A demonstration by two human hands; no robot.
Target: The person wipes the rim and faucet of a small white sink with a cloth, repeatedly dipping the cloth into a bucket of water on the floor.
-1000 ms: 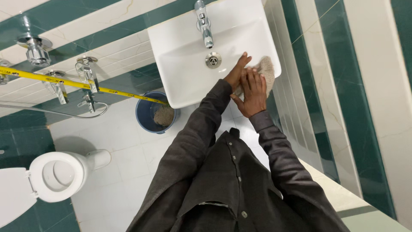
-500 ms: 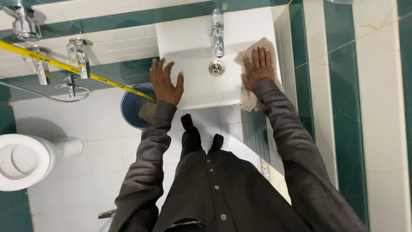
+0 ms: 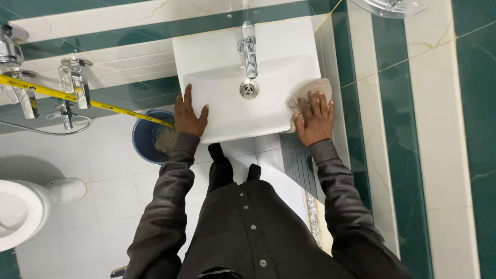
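Note:
A white rectangular wash basin (image 3: 222, 57) with a chrome tap (image 3: 249, 49) and a round drain (image 3: 249, 89) hangs on the tiled wall. My left hand (image 3: 188, 116) lies flat on the basin's near left rim, fingers apart, holding nothing. My right hand (image 3: 315, 119) presses a beige cloth (image 3: 305, 92) against the basin's near right corner, with the cloth partly hidden under my fingers.
A blue bucket (image 3: 144, 137) with a brush in it stands on the white floor tiles left of the basin. Yellow tape (image 3: 103, 106) runs across chrome wall taps (image 3: 72, 82). A white toilet (image 3: 20, 209) sits at the lower left. The green and cream wall stands close on the right.
My right hand has slid the cloth from the basin's right rim back toward its near right corner. My left hand has shifted slightly along the near left rim.

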